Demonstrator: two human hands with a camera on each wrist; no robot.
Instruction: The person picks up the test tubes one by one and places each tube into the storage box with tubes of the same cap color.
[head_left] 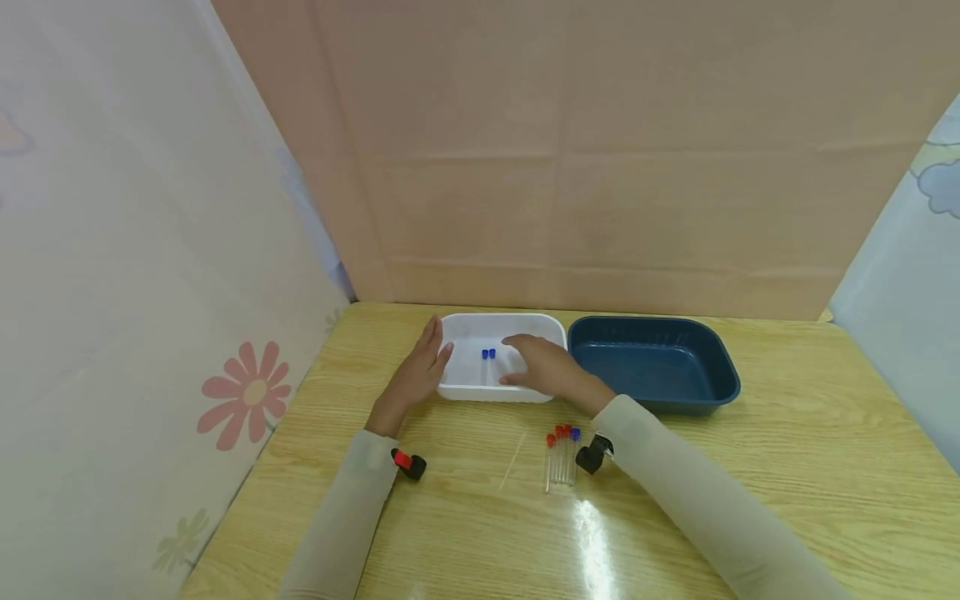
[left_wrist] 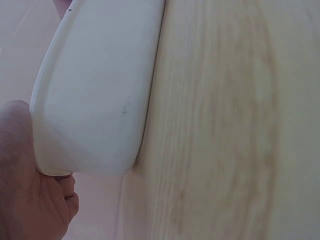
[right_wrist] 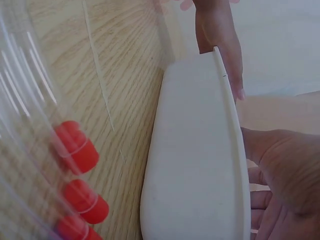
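A white plastic tray (head_left: pixel 498 393) stands at the back of the table, with two blue-capped clear tubes (head_left: pixel 488 354) lying in it. My left hand (head_left: pixel 418 372) rests against its left end, fingers straight and the thumb at the rim. Over the tray's right part reaches my right hand (head_left: pixel 549 365), thumb and fingers spread apart beside the blue caps, nothing visible between them. Nearer to me lie several clear tubes (head_left: pixel 561 462), most with red caps (right_wrist: pixel 86 201) and one with a blue cap (head_left: pixel 575 433).
A dark blue tray (head_left: pixel 652 403) stands right beside the white one. On the wooden table (head_left: pixel 450 517), a pale thin streak (head_left: pixel 512 460) shows left of the capped tubes. A peach-coloured sheet (head_left: pixel 600 192) hangs behind, with pale patterned sheets at both sides.
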